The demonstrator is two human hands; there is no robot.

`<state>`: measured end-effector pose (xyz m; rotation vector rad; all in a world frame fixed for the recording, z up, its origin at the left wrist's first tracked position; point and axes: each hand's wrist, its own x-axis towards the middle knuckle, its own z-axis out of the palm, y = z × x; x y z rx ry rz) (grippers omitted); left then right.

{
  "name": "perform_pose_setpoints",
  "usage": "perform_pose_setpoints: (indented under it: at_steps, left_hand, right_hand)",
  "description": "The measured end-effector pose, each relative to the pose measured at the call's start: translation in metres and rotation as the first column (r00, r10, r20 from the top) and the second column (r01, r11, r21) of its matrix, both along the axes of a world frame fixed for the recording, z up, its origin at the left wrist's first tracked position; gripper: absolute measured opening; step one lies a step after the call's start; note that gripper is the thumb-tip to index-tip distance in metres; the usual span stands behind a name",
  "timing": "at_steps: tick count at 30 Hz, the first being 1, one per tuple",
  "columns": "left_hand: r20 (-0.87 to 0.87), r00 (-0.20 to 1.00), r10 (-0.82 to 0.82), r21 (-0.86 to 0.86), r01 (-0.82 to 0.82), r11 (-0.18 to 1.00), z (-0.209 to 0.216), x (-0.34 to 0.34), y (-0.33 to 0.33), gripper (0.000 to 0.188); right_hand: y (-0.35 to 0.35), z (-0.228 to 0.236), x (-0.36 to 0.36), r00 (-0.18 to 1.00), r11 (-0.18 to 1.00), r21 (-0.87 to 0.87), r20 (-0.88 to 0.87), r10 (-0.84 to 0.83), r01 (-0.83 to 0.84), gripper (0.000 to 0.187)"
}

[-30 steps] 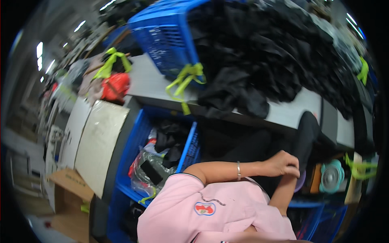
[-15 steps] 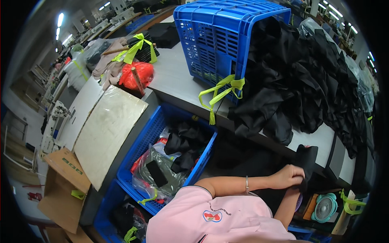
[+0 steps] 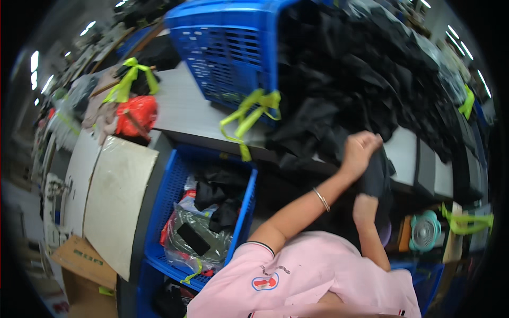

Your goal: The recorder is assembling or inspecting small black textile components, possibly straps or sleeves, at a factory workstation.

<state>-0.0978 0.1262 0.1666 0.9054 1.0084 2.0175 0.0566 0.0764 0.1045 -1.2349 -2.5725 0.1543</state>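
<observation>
My left hand [image 3: 362,151], with a bracelet on the wrist, is closed on the upper end of a black cloth piece [image 3: 377,172] at the table's front edge. Lower down, my right hand [image 3: 365,208] grips the same cloth near its bottom; its fingers are mostly hidden behind the fabric. The cloth stretches upright between both hands. Right behind it, a large heap of black cloth pieces [image 3: 339,79] spills over the grey table [image 3: 183,103]. Motion blurs the hands a little.
A blue crate [image 3: 225,58] with a yellow-green strip [image 3: 249,119] lies tipped beside the heap. Below the table edge stands a blue basket [image 3: 159,212] of bagged cloth. A red bag [image 3: 138,114], a cardboard box [image 3: 87,259] and a small teal fan [image 3: 426,231] are around.
My left hand has risen and moved up toward the heap, while my right hand now shows below it. The black cloth is drawn out longer between them. The view has shifted to the right.
</observation>
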Motion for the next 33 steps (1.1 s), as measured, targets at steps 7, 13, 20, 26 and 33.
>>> perform_pose_setpoints:
  at_steps: [7, 13, 20, 26, 33]
  left_hand:
    - [-0.121, 0.978, 0.167, -0.026, -0.172, 0.985, 0.021, -0.035, 0.046, 0.027]
    - [0.01, 1.0, -0.015, -0.125, 0.017, 0.992, 0.035, 0.045, 0.039, 0.025]
    - [-0.621, 0.771, -0.141, -0.028, 0.157, 0.987, 0.025, 0.185, -0.008, 0.006]
    - [-0.667, 0.739, -0.091, -0.095, 0.036, 0.995, -0.009, 0.182, 0.014, 0.007]
    - [-0.384, 0.89, -0.244, -0.355, 0.101, 0.929, -0.026, 0.159, 0.065, 0.025]
  right_hand:
    - [-0.055, 0.044, 0.042, 0.491, 0.578, -0.454, -0.865, -0.104, -0.678, 0.024]
    - [-0.012, 0.028, 0.106, 0.264, 0.821, -0.54, -0.832, -0.488, -0.187, 0.05]
    - [0.07, 0.033, 0.138, 0.404, 0.94, -0.169, -0.869, -0.284, 0.297, 0.075]
    - [0.077, 0.002, 0.182, 0.136, 0.733, -0.658, -0.753, -0.644, -0.174, 0.019]
    - [0.054, 0.031, 0.173, -0.004, 0.237, -0.433, -0.473, -0.881, -0.87, 0.03]
